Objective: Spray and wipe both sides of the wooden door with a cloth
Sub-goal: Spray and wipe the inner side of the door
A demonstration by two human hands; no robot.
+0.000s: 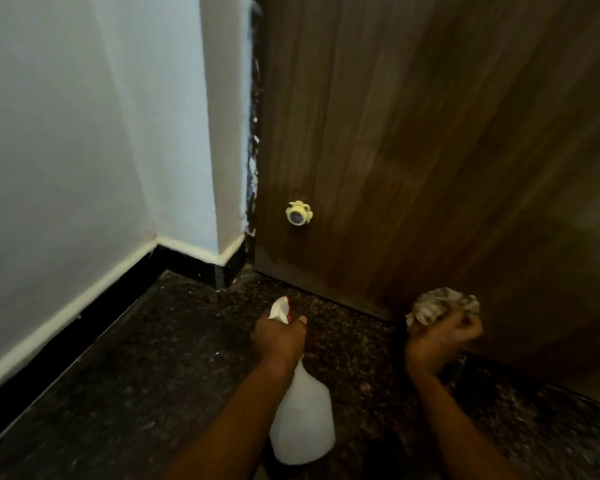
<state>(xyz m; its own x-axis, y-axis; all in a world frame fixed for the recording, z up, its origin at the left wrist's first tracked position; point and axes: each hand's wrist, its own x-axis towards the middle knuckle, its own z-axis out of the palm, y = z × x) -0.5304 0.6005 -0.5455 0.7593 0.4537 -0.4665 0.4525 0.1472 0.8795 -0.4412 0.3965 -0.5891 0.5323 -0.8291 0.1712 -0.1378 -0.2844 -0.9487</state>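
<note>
Door stood just ahead; left hand curled its fingers round the bottle neck, nozzle aimed at the lower panel; right hand clutched the bunched cloth near the bottom edge, likely ready to wipe.

Bare forearms ending in bare hands: left hand, right hand.

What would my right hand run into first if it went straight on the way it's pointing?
Most likely the lower part of the wooden door: the right hand holds its crumpled cloth toward it. Whether the cloth touches the door is unclear.
</note>
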